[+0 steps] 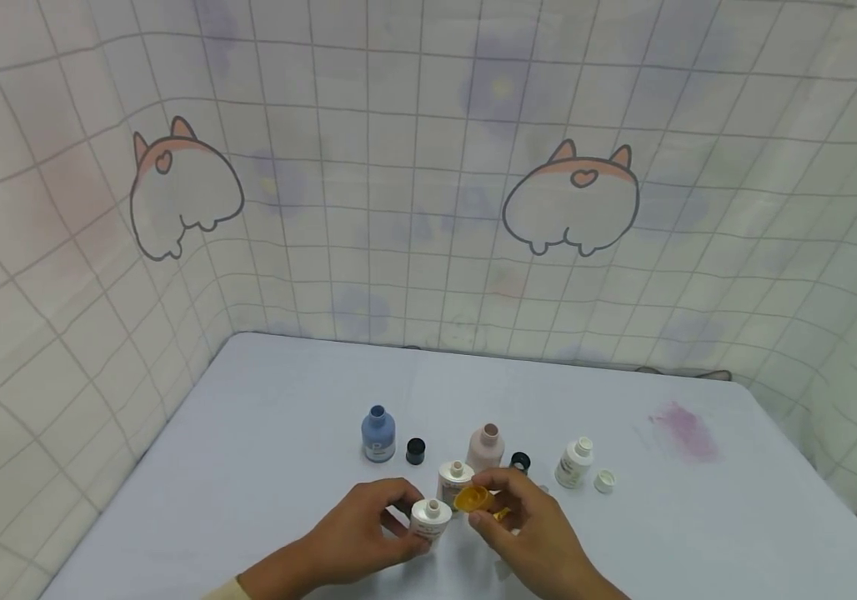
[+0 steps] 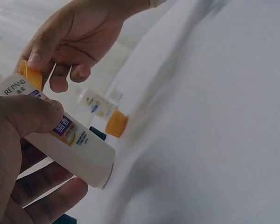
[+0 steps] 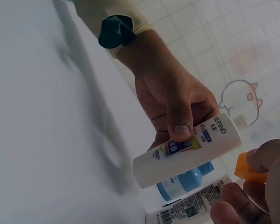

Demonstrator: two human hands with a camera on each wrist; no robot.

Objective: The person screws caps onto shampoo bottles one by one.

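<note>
My left hand (image 1: pixel 357 533) grips a white shampoo-type bottle (image 1: pixel 430 521) around its body, thumb across the label in the left wrist view. The bottle's narrow neck is uncapped. Between thumb and fingers, my right hand (image 1: pixel 541 537) pinches an orange cap (image 1: pixel 473 498), held beside the bottle's top and apart from the neck in the right wrist view. Just behind stands a second white bottle (image 1: pixel 454 477), also without a cap. Another orange cap (image 2: pixel 116 123) rests on the table, mostly covered by my right hand in the head view.
Farther back stand an open blue bottle (image 1: pixel 378 437) and an open pink bottle (image 1: pixel 485 450). Black caps lie near them, one black cap (image 1: pixel 415 451) beside the blue bottle. To the right are a small white bottle (image 1: pixel 574 463) and a white cap (image 1: pixel 604 481).
</note>
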